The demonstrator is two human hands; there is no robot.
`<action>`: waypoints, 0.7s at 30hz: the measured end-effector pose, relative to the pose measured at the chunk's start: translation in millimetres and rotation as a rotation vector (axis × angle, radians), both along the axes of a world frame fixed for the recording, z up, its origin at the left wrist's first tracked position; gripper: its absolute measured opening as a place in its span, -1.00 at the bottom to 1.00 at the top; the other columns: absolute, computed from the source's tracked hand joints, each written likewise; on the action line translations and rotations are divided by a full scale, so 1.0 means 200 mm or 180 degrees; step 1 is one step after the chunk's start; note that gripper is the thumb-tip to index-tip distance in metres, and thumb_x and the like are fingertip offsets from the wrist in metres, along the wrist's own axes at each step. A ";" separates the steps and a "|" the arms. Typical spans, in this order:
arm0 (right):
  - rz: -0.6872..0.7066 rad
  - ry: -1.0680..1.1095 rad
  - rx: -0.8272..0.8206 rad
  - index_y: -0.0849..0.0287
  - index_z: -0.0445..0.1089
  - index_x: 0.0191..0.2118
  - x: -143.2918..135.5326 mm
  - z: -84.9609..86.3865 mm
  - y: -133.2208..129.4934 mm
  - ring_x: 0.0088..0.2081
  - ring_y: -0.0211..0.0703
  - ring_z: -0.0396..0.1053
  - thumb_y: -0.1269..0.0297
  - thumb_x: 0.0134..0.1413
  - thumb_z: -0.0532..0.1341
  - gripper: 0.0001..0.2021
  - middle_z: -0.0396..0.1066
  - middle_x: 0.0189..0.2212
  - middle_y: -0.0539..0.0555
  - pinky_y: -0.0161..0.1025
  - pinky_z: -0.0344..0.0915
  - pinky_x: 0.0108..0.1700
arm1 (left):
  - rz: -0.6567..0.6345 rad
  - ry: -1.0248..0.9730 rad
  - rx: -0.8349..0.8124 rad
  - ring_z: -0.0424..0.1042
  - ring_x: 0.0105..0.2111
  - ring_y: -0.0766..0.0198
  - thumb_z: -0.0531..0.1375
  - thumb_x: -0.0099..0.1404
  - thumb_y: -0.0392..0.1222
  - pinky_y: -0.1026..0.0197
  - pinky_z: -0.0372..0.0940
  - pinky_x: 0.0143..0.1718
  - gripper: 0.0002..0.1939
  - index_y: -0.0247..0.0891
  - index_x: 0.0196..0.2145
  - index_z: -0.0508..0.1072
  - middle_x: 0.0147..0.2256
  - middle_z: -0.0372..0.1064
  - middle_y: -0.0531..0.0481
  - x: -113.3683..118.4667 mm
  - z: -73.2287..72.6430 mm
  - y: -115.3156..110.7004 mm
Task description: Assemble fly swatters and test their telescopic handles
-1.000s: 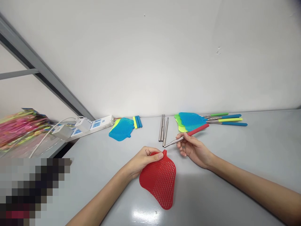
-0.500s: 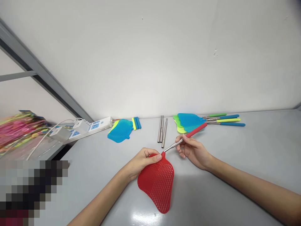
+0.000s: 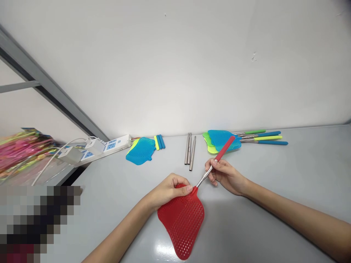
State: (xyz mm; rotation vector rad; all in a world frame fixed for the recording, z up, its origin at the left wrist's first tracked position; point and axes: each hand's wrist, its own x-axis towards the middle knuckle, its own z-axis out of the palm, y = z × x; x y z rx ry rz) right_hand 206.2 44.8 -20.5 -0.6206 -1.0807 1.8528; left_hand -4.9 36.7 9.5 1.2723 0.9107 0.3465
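A red fly swatter (image 3: 184, 221) is held between both hands above the grey table. My left hand (image 3: 175, 189) pinches its perforated head near the neck, thumb on top. My right hand (image 3: 223, 174) grips the metal rod (image 3: 204, 176) just below the red handle sleeve (image 3: 225, 148), which points up and to the right. The rod's lower end meets the neck of the head. Past my hands lie several loose metal rods (image 3: 189, 149). Behind my right hand rests a stack of fly swatters (image 3: 223, 140) with blue, yellow and green parts.
Toward the back left lie loose blue and yellow swatter heads (image 3: 140, 151) beside short blue and yellow sleeves (image 3: 159, 142). A white power strip (image 3: 115, 144) with plugged-in chargers and cables runs along the left edge. Colourful bagged goods (image 3: 24, 153) sit at far left. A wall rises behind the table.
The red fly swatter has turned, its handle tilting more upright and its head swinging slightly down and left. Both hands keep their hold on it.
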 end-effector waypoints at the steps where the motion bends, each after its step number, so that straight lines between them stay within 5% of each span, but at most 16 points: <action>1: 0.0001 -0.0025 0.0022 0.24 0.34 -0.45 0.00 0.00 0.00 -0.60 -0.33 0.13 0.13 0.06 0.09 -0.73 0.23 -0.66 0.00 -0.38 0.07 -0.58 | -0.0015 0.0034 0.0019 0.18 -0.65 0.45 0.20 0.06 0.01 0.39 0.01 -0.64 -0.66 -0.38 -0.58 0.37 -0.63 0.24 0.05 0.00 0.00 0.00; 16: -0.0032 -0.0798 0.0299 0.27 0.44 -0.41 -0.01 -0.02 -0.01 -0.65 -0.36 0.13 0.10 0.01 0.15 -0.70 0.24 -0.69 -0.02 -0.36 0.04 -0.58 | -0.0149 0.0221 0.0468 0.17 -0.61 0.43 0.17 0.06 0.06 0.37 0.03 -0.59 -0.63 -0.36 -0.57 0.36 -0.61 0.23 0.05 -0.01 -0.01 0.00; 21: -0.0364 -0.0564 0.0132 0.25 0.44 -0.47 -0.01 0.08 -0.01 -0.46 -0.28 0.21 0.12 0.01 0.15 -0.72 0.31 -0.50 0.06 -0.31 0.16 -0.39 | -0.0233 0.0198 0.0629 0.17 -0.59 0.43 0.14 0.11 0.04 0.38 0.03 -0.58 -0.65 -0.35 -0.55 0.35 -0.59 0.22 0.06 0.00 -0.01 0.00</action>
